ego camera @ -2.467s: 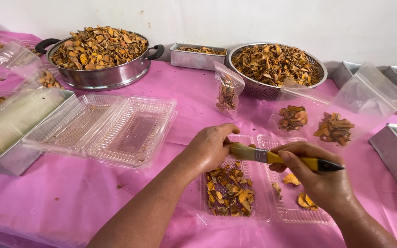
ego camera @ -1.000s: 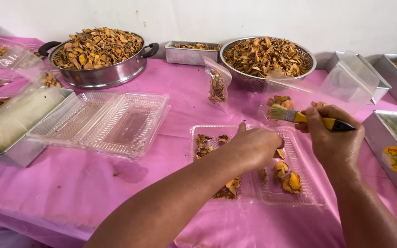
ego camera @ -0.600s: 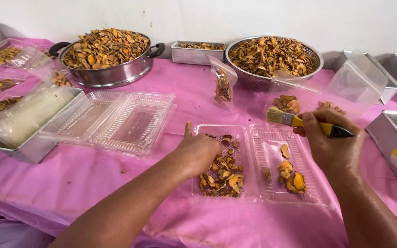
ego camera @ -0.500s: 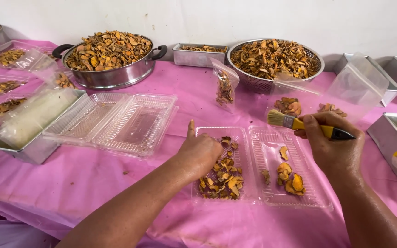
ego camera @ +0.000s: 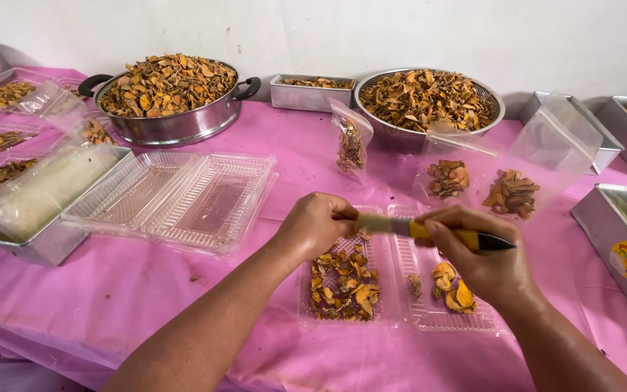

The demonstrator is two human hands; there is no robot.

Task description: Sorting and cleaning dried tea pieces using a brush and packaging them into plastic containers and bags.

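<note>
Two hands | right grip (ego camera: 473, 250) closed round brush (ego camera: 429, 231) | left grip (ego camera: 317, 225) curled, contents unclear

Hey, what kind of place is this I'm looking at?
Probably a small food-packing workspace. A pot and colander hold heaps of dried orange slices, empty clear trays are stacked on a pink-covered table, and small filled bags stand ready.

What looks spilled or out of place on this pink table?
Little stands out. A few loose crumbs lie on the pink tablecloth beside the stack of empty clear trays. The dried slices otherwise sit inside their open clear box.
</note>
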